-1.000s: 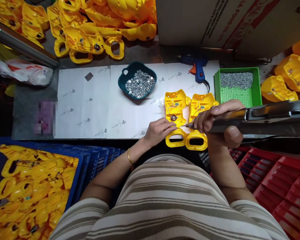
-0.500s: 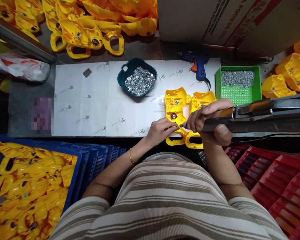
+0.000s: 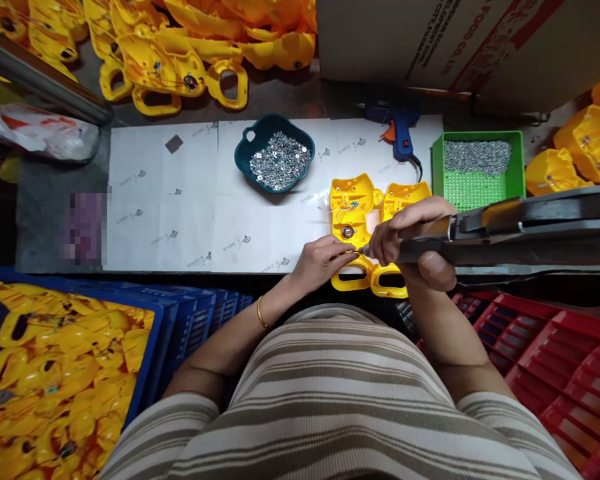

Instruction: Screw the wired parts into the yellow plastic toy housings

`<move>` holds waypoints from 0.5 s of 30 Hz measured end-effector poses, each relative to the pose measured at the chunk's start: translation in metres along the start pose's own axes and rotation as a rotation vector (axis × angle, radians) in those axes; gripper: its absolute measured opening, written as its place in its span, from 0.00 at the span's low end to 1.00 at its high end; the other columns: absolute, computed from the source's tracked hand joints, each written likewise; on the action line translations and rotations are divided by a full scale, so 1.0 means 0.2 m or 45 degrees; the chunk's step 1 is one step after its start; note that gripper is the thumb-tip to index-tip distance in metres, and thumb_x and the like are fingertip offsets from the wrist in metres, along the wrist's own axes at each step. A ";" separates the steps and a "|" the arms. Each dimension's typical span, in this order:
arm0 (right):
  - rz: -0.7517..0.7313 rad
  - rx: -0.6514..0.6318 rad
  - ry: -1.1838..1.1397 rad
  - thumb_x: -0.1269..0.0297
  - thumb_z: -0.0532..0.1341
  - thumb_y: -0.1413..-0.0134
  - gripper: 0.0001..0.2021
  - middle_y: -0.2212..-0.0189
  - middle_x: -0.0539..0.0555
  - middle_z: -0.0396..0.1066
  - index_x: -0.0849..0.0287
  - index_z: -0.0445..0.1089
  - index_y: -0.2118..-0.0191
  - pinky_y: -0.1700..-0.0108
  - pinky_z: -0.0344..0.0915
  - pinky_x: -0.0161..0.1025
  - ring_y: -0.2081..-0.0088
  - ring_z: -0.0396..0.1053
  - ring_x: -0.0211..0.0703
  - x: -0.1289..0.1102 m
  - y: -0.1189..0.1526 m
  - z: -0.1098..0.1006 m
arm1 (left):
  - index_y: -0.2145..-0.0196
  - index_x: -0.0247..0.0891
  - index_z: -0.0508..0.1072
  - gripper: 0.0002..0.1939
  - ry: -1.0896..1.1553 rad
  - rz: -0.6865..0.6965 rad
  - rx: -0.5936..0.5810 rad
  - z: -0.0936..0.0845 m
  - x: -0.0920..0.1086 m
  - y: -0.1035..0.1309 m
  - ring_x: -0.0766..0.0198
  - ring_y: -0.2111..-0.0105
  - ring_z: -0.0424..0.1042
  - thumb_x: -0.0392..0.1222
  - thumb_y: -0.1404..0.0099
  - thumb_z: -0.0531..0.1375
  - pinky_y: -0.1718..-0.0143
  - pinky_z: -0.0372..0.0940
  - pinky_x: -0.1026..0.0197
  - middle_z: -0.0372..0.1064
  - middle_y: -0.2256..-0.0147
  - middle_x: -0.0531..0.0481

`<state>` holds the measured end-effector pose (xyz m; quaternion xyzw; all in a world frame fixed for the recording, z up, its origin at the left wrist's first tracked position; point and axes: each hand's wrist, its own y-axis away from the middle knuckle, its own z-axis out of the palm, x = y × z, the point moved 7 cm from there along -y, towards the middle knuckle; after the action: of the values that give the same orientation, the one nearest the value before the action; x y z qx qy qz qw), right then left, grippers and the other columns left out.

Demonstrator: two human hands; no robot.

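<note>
My right hand [image 3: 410, 237] is wrapped round a dark electric screwdriver [image 3: 510, 233], lying nearly level with its tip to the left. The tip meets the fingers of my left hand [image 3: 323, 260], which are pinched together; whatever small thing they hold is too small to make out. Beneath both hands lie two yellow plastic shell halves with handles. The left shell [image 3: 347, 190] carries a round speaker [image 3: 348, 232] and thin wires. My right hand and the screwdriver partly cover the right shell [image 3: 405, 193].
A dark teal bowl [image 3: 245, 163] holds small metal parts, and a green basket [image 3: 517, 167] holds screws. Behind lies a blue glue gun [image 3: 404, 137]. Yellow shells fill a blue crate [image 3: 153, 347] at left. Red crates [image 3: 540, 353] stand at right, a cardboard box [image 3: 380, 47] at the back.
My right hand and the screwdriver have shifted slightly left, closer to my left fingertips. My left hand and the yellow shells have hardly moved.
</note>
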<state>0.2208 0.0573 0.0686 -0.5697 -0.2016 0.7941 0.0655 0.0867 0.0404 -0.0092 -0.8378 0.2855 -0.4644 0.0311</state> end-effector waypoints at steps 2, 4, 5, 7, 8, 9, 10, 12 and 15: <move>-0.007 0.002 0.007 0.45 0.62 0.48 0.17 0.84 0.44 0.59 0.49 0.67 0.58 0.76 0.66 0.42 0.85 0.60 0.39 0.00 0.00 -0.01 | 0.53 0.38 0.76 0.18 -0.071 -0.065 0.039 -0.03 -0.02 0.01 0.68 0.71 0.72 0.52 0.35 0.61 0.67 0.68 0.66 0.73 0.69 0.49; -0.067 0.010 -0.007 0.47 0.62 0.47 0.16 0.84 0.44 0.60 0.49 0.67 0.57 0.76 0.66 0.42 0.84 0.60 0.39 0.00 -0.02 -0.03 | 0.45 0.38 0.71 0.29 -0.204 -0.158 0.145 -0.06 -0.05 0.02 0.63 0.63 0.72 0.58 0.38 0.63 0.59 0.68 0.62 0.73 0.61 0.45; -0.112 0.013 -0.019 0.48 0.62 0.47 0.15 0.83 0.44 0.61 0.49 0.67 0.57 0.77 0.65 0.41 0.84 0.60 0.38 0.01 -0.03 -0.03 | 0.43 0.36 0.68 0.34 -0.280 -0.209 0.192 -0.08 -0.07 0.03 0.58 0.56 0.71 0.61 0.40 0.63 0.54 0.67 0.58 0.72 0.56 0.41; -0.198 0.006 -0.036 0.50 0.61 0.45 0.13 0.83 0.43 0.61 0.48 0.68 0.57 0.79 0.64 0.38 0.85 0.60 0.37 0.03 -0.06 -0.04 | 0.39 0.34 0.63 0.43 -0.400 -0.309 0.210 -0.07 -0.10 0.06 0.49 0.46 0.64 0.66 0.42 0.61 0.46 0.61 0.50 0.66 0.46 0.35; -0.233 -0.001 -0.042 0.51 0.61 0.45 0.12 0.84 0.43 0.61 0.48 0.68 0.57 0.80 0.63 0.37 0.85 0.60 0.37 0.04 -0.07 -0.03 | 0.37 0.33 0.60 0.45 -0.434 -0.359 0.178 -0.05 -0.12 0.07 0.47 0.44 0.61 0.68 0.42 0.59 0.44 0.58 0.48 0.63 0.43 0.33; -0.259 -0.005 -0.049 0.52 0.61 0.44 0.11 0.84 0.42 0.60 0.48 0.68 0.57 0.80 0.63 0.36 0.85 0.60 0.36 0.06 -0.08 -0.03 | 0.36 0.32 0.58 0.47 -0.452 -0.409 0.136 -0.02 -0.14 0.08 0.46 0.42 0.59 0.69 0.41 0.58 0.44 0.56 0.47 0.61 0.41 0.32; -0.276 -0.011 -0.057 0.53 0.60 0.44 0.11 0.84 0.42 0.60 0.48 0.68 0.57 0.81 0.62 0.35 0.85 0.60 0.36 0.08 -0.09 -0.02 | 0.36 0.33 0.57 0.47 -0.459 -0.456 0.094 0.00 -0.15 0.08 0.45 0.42 0.59 0.70 0.41 0.57 0.43 0.55 0.47 0.61 0.41 0.33; -0.279 -0.007 -0.065 0.53 0.60 0.44 0.11 0.84 0.41 0.59 0.49 0.68 0.56 0.81 0.62 0.34 0.85 0.59 0.35 0.12 -0.09 -0.01 | 0.35 0.33 0.55 0.46 -0.464 -0.522 0.027 0.04 -0.16 0.09 0.46 0.42 0.58 0.69 0.39 0.55 0.43 0.52 0.47 0.62 0.41 0.34; -0.220 0.055 -0.016 0.49 0.60 0.45 0.12 0.85 0.41 0.59 0.47 0.67 0.59 0.80 0.63 0.37 0.86 0.56 0.36 0.18 -0.08 -0.01 | 0.36 0.34 0.57 0.42 -0.473 -0.552 -0.033 0.06 -0.14 0.09 0.47 0.41 0.57 0.66 0.37 0.56 0.42 0.49 0.47 0.63 0.41 0.36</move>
<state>0.2088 0.0852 0.0433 -0.5437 -0.2335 0.7931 0.1447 0.0761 0.0372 -0.0435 -0.9503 0.0951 -0.2952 -0.0280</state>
